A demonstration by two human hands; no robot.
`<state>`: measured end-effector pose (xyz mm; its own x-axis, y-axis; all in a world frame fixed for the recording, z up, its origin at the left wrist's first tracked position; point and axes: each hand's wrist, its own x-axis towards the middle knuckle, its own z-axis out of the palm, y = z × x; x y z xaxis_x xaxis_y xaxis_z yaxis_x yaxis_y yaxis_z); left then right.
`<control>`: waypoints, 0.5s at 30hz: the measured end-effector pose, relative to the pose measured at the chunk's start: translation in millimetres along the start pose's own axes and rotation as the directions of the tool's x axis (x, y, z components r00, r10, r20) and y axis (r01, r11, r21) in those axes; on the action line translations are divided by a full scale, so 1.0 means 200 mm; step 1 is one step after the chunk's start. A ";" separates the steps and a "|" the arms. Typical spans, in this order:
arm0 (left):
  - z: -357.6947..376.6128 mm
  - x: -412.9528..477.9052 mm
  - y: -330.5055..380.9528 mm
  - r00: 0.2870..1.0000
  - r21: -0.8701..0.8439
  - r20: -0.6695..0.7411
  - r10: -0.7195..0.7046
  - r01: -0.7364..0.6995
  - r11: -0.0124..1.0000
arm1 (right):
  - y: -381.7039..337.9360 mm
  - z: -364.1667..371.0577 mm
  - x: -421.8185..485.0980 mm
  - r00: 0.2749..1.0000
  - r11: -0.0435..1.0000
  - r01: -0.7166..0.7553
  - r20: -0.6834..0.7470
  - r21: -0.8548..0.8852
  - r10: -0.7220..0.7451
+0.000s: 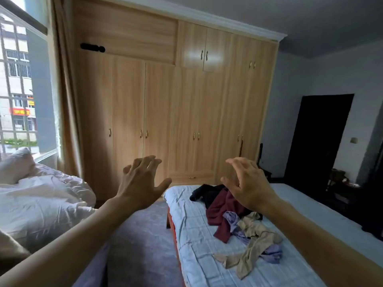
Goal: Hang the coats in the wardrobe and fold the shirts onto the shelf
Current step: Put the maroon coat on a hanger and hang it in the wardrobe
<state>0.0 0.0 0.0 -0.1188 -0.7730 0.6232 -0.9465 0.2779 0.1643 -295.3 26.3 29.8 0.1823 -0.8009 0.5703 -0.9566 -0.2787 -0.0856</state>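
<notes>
Fingers (143, 164) of our left hand (141, 183) are spread apart and a little bent. They hold nothing. The fingers (242, 164) of our right hand (246, 183) are spread and bent the same way, and they hold nothing too. Both hands are up in front of us with their backs to us.

We see a pile of clothes (238, 222) just under and behind the right hand, on the bed (196, 255). The right hand hides a bit of the pile's far end, but no finger grips any cloth. The left hand is well apart from the pile, off to its left, over the floor (141, 245).

In the pile, a black piece (202, 192) lies at the far end. A dark red piece (219, 212) lies next to it, partly behind our right hand. Nearer to us, a purple shirt (233, 220) and a tan piece (255, 239) are tangled together. The bed has a pale blue sheet.

Past our fingers stands the big wooden wardrobe (157, 100). Its tall doors are closed. It is far from the pile.

On the left we see a second bed with a white blanket (41, 199), a curtain (64, 100) and a window (16, 90). On the right is a dark doorway (319, 141).
</notes>
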 end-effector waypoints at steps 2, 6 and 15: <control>0.04 0.02 -0.03 1.000 0.006 0.022 -0.020 0.020 1.000 | -0.01 0.06 0.05 1.000 1.000 0.011 0.010 -0.029 -0.010; 0.20 0.08 -0.09 0.999 0.042 0.053 -0.015 0.012 0.999 | 0.01 0.23 0.17 0.999 0.999 0.035 0.040 -0.027 -0.034; 0.56 0.46 -0.24 0.995 0.166 0.090 -0.047 0.032 0.986 | 0.29 0.68 0.58 0.994 0.998 0.062 0.084 0.017 -0.063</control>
<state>0.5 -148.9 -36.2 -0.1007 -0.8337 0.5430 -0.9864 0.1549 0.0548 -299.1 -154.6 -20.9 0.2607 -0.8234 0.5040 -0.9394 -0.3367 -0.0641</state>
